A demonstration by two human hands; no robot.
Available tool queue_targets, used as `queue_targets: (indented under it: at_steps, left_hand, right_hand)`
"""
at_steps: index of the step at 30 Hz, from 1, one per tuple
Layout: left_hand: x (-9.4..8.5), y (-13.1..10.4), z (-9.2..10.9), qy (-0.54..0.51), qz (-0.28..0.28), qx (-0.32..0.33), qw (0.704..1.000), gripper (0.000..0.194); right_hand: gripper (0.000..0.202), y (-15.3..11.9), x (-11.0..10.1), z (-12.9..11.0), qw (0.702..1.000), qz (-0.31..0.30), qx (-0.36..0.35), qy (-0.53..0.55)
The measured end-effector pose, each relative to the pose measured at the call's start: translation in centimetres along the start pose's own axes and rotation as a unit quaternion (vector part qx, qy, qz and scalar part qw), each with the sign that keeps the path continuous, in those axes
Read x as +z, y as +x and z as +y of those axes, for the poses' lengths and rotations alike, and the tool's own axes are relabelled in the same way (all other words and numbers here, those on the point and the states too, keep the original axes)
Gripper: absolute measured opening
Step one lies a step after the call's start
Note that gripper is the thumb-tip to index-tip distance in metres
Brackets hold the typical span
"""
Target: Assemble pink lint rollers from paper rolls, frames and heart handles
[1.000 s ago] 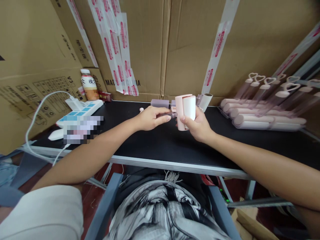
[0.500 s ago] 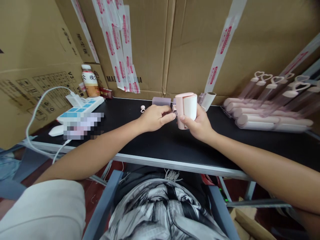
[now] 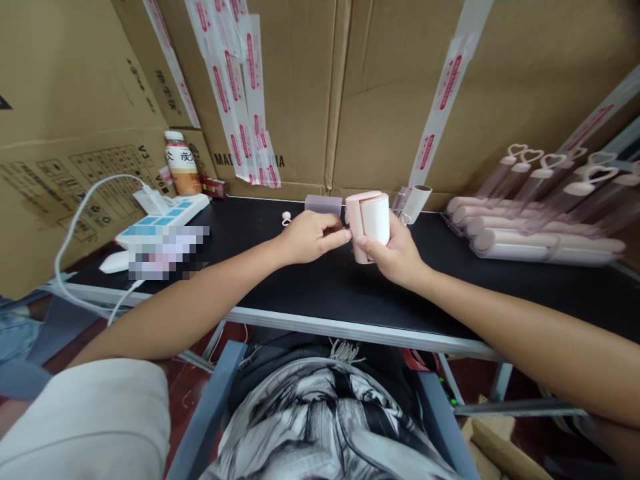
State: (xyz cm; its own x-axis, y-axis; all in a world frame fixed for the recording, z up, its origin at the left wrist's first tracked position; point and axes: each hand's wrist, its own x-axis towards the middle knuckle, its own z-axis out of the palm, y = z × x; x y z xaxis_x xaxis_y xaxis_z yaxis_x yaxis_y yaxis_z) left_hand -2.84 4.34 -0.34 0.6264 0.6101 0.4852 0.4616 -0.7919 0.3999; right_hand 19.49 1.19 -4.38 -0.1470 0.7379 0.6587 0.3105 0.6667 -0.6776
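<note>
My right hand (image 3: 400,250) is wrapped round a lint roller (image 3: 375,220), a white roll seated in a curved pink case, held upright above the black table. My left hand (image 3: 317,237) reaches in from the left, thumb and forefinger drawn together at the pink case's left edge. Whatever lies between those fingertips is hidden. Behind the left hand lies a translucent purple cover (image 3: 323,203). A small pink heart-loop cap (image 3: 286,217) rests to its left. Beyond the right hand, a white cardboard-cored roll (image 3: 420,199) leans by another purple piece.
Several pink rollers (image 3: 545,247) with heart-loop handles are stacked on the table's right side. On the left are a power strip (image 3: 165,219) with a white cable, a drink bottle (image 3: 181,163) and a blurred-out item. Cardboard (image 3: 380,87) walls the back.
The roller in my right hand has shifted slightly left and down, turning a little. It now meets my left fingertips, where a small pink part showed before. My left hand is nearly still.
</note>
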Motion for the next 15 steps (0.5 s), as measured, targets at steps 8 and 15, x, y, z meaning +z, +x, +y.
queue_targets:
  at_steps: [8, 15]
  left_hand:
    - [-0.66, 0.06, -0.52, 0.087, -0.038, 0.044, 0.995, 0.048]
    - [-0.48, -0.11, -0.13, 0.114, -0.039, 0.047, 0.992, 0.046]
  right_hand:
    - [0.049, 0.64, -0.43, 0.85, 1.000, -0.016, -0.022, -0.014]
    - [0.050, 0.12, -0.08, 0.63, 0.999, -0.009, -0.029, -0.014]
